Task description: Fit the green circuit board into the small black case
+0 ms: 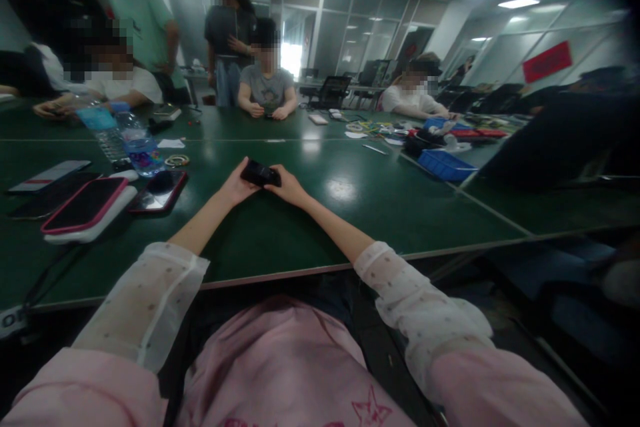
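Between my two hands is a small, dark, rectangular device [260, 173], held just over the green table [300, 227]. It looks like a black phone or handheld gadget; blur hides its details. My left hand [240, 181] is closed around its left end, with the palm beneath it. At the opposite end, my right hand [289, 185] grips it, thumb across the top face. To the left of my hands lies a phone in a dark red case [159, 191]. Beside that, a pink-rimmed phone [85, 205] rests on a white object [93, 230].
Two plastic bottles [137, 143] stand at the left, near a roll of tape [177, 160]. On the right are a blue tray [445, 165], a pen [375, 149] and tangled cables [373, 128]. Several people sit or stand around the table's far side.
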The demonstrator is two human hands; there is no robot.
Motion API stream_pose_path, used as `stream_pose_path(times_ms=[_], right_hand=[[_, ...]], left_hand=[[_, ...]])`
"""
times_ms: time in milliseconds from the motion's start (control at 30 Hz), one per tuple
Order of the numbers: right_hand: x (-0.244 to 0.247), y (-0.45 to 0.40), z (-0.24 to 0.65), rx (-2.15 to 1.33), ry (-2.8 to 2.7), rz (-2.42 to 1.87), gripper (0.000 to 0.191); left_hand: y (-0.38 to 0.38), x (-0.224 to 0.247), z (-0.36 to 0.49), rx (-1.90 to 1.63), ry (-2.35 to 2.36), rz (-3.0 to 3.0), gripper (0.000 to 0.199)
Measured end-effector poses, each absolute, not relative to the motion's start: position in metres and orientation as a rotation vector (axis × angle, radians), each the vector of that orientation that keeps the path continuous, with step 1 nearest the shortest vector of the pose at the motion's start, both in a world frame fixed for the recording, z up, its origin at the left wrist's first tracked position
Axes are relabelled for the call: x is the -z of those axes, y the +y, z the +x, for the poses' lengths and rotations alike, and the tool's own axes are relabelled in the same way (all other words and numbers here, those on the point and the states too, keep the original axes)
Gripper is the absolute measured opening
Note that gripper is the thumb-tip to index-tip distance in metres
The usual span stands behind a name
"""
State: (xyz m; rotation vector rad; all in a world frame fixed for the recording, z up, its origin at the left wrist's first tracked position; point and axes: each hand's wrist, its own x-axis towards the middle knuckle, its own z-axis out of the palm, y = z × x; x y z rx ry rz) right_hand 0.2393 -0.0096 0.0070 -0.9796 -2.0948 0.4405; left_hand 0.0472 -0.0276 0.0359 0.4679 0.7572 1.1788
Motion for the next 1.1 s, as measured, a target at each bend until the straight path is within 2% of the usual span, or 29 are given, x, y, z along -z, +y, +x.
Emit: stream_pose_path(times_ms=[267, 400, 533, 867, 1100], right_hand=[[-0.018, 0.001, 0.247, -0.365, -1.913, -0.955, 0.059], [-0.027, 0.013, 0.263, -0.230, -1.738, -1.031, 0.061], [-0.026, 0.026, 0.286, -0.123, -1.593, -1.160, 0.053], [0.001, 0.043, 0.309, -0.180, -1.587, -1.458, 0.042], [0.007, 0.042, 0.306, -0.207, -1.624, -1.501, 0.055]], left_hand=[[-0.031, -0.038, 0.046, -1.190, 0.756, 0.423, 0.059], [-0.033, -0.041, 0.047, -1.183, 0.755, 0.403, 0.056], [-0.032, -0.041, 0.047, -1.177, 0.751, 0.417, 0.056], [-0.030, -0.040, 0.048, -1.165, 0.764, 0.443, 0.049], [-0.028, -0.037, 0.047, -1.163, 0.779, 0.453, 0.044]])
